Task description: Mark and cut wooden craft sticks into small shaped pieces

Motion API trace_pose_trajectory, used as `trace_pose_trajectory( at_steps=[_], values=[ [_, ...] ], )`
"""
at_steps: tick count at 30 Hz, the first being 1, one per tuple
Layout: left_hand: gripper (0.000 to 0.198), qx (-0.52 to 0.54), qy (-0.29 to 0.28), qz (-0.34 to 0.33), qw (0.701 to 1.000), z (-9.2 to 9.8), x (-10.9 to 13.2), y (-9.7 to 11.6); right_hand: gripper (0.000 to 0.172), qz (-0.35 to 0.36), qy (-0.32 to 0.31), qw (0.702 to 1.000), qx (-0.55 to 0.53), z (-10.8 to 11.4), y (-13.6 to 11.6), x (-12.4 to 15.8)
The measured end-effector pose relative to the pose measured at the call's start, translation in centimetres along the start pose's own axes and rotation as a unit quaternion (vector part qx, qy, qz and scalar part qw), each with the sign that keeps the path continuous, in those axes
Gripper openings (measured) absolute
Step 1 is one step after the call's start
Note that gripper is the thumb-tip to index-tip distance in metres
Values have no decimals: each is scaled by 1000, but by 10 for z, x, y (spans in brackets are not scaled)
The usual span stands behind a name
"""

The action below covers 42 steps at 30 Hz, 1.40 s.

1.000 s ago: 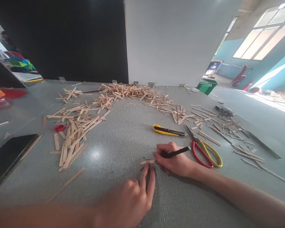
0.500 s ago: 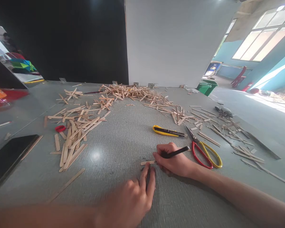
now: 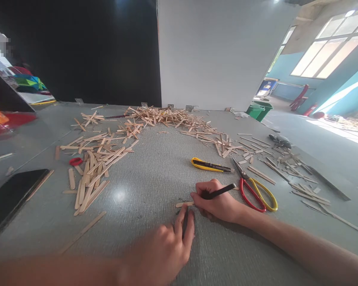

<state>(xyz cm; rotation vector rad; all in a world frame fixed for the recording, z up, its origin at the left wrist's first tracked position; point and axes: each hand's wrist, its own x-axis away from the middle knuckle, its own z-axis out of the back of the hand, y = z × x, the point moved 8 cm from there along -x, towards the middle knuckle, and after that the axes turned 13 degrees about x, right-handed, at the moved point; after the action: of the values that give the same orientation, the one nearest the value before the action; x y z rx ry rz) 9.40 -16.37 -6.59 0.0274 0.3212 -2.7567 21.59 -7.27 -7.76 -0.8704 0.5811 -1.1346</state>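
My right hand (image 3: 216, 204) is closed round a black pen (image 3: 222, 191), its tip down at a short wooden stick (image 3: 184, 204) lying flat on the grey table (image 3: 155, 174). My left hand (image 3: 167, 248) rests just in front of that stick, two fingers stretched forward and pressing beside a small dark piece that I cannot make out. A yellow utility knife (image 3: 210, 165) lies a little beyond the right hand. Red and yellow scissors (image 3: 255, 188) lie to its right.
Heaps of wooden sticks (image 3: 98, 159) spread over the left and far side (image 3: 173, 117) of the table, thinner strips (image 3: 289, 171) on the right. A red ring (image 3: 75, 161) sits among them. A black phone (image 3: 13, 194) lies at the left edge. White and black boards stand behind.
Both hands keep their places at the short stick; the view has only shifted very slightly.
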Motion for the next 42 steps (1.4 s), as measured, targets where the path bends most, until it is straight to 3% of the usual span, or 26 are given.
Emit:
trace_pose_trajectory(
  at_steps=[5, 10, 12, 17, 20, 25, 36, 42],
  values=[
    [62, 20, -12, 10, 1000, -2, -1, -1, 46, -12, 4, 999, -40, 3, 2, -1],
    [59, 27, -32, 3, 999, -3, -1, -1, 49, -18, 86, 992, -92, 40, -2, -8],
    [58, 30, -31, 1, 999, -2, 0, -1, 48, -11, 82, 992, -95, 43, -6, -7],
    [64, 27, -16, 6, 999, 0, -1, -2, 38, -52, -11, 995, -90, 11, -3, 2],
    [65, 20, -8, 6, 1000, 0, -2, -2, 38, -75, -26, 995, -55, -2, 4, 5],
    [60, 10, 24, -12, 1000, 5, -2, -1, 37, -56, -4, 998, -31, -2, 7, 1],
    [62, 18, -19, -20, 999, 0, -3, -1, 37, -31, 17, 999, -8, 1, 8, 2],
    [62, 15, -11, -19, 1000, 1, -3, -1, 37, -34, 16, 999, -13, 1, 7, 2]
  ],
)
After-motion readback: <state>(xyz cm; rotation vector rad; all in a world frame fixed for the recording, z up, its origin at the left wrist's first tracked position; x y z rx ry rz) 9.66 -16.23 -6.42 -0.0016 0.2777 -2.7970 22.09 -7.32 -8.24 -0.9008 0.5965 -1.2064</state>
